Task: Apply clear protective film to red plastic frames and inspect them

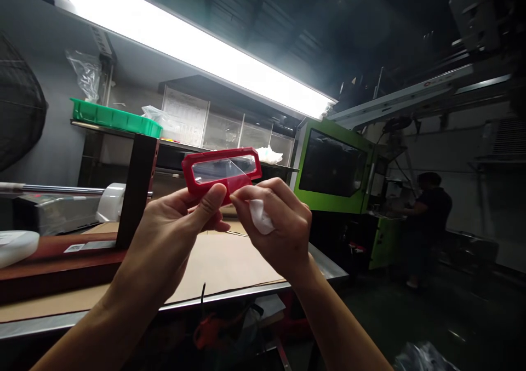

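My left hand point(181, 217) grips a red plastic frame point(189, 175) by its lower left edge, thumb in front and fingers behind. The frame is long, with angled corners and a see-through window in its middle. A clear film point(235, 175) stands out as a folded triangle across the window's right part. At the frame's lower edge, my right hand point(283, 223) pinches the film's lower corner between thumb and forefinger. A crumpled white wad point(261, 217), tissue or cloth, is tucked in the same hand's curled fingers. Both hands are raised above the bench.
Brown board covers the metal-edged bench point(230, 258). At left stand a dark red stand point(137, 190) and a white roll point(110, 202) on a metal rod. A green tray point(115, 119) sits on the shelf under a bright lamp. Beyond the green machine point(337, 165), a person point(429, 217) stands.
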Demonstrator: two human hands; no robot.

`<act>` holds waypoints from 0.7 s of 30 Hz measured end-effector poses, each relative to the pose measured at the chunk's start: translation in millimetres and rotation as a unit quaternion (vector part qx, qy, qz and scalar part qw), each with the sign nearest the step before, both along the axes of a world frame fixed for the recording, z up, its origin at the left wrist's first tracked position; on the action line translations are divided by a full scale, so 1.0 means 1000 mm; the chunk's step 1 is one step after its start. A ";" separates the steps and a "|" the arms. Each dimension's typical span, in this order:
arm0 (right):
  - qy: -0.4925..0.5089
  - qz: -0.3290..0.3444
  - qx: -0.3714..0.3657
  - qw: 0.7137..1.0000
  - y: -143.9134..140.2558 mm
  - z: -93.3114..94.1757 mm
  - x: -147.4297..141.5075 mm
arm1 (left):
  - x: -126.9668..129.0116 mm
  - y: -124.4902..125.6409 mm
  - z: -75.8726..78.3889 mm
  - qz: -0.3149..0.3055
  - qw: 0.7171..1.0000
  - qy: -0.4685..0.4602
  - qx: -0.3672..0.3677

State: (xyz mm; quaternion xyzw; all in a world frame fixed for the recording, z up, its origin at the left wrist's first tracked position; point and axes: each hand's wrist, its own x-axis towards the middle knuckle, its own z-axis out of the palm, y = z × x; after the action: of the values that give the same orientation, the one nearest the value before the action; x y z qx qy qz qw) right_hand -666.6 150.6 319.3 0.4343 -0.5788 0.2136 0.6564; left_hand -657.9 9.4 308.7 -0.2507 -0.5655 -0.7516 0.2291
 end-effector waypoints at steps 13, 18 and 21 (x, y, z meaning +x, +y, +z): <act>-0.102 0.104 -0.067 0.987 0.005 0.011 -0.006 | -0.013 -0.009 0.011 -0.053 0.997 -0.004 0.046; -0.362 0.322 -0.161 0.860 0.017 0.037 -0.016 | -0.017 -0.013 0.015 -0.088 0.996 0.012 0.029; -0.431 0.387 -0.114 0.807 0.020 0.047 -0.020 | -0.016 -0.010 0.016 -0.105 0.994 0.020 0.021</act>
State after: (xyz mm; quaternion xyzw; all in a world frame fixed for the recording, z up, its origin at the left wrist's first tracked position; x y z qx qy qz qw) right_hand -686.8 170.2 365.9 0.4077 -0.5575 0.6796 0.2473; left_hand -673.4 -0.9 325.0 -0.3186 -0.5152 -0.7782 0.1657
